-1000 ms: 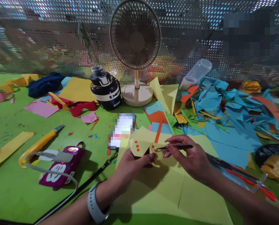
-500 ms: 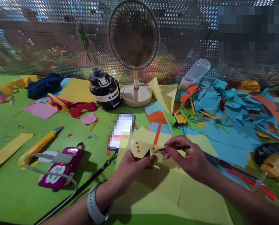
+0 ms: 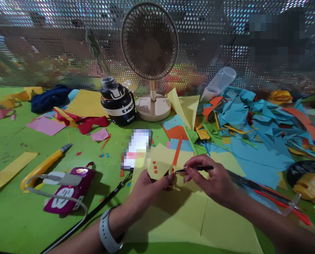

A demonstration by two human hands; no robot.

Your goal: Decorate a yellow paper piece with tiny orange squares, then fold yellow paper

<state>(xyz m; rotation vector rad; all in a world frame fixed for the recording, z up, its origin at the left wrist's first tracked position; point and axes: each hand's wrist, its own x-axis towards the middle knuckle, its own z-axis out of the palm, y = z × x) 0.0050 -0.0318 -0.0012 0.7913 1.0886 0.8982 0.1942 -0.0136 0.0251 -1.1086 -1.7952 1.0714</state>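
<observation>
My left hand (image 3: 149,188) is closed on a small folded yellow paper piece (image 3: 159,165) that bears several orange squares. Its thumb lies along the lower edge of the piece. Dark tweezers (image 3: 199,168) are pinched in my right hand (image 3: 209,176), and their tip points left at a small orange square (image 3: 173,170) beside my left thumb. Whether the tip grips a square is too small to tell. Both hands are above large yellow sheets (image 3: 183,225). An orange strip (image 3: 177,151) lies just behind them.
Behind the hands are a lit phone (image 3: 137,146), a black bottle (image 3: 119,106) and a fan (image 3: 150,46). Blue folded papers (image 3: 236,109) pile up at the right. A purple power bank (image 3: 70,190), a cable and a yellow-handled tool (image 3: 44,165) lie left.
The tweezers' tip has moved slightly left, closer to my left thumb, together with my right hand. My left hand keeps its hold on the yellow piece.
</observation>
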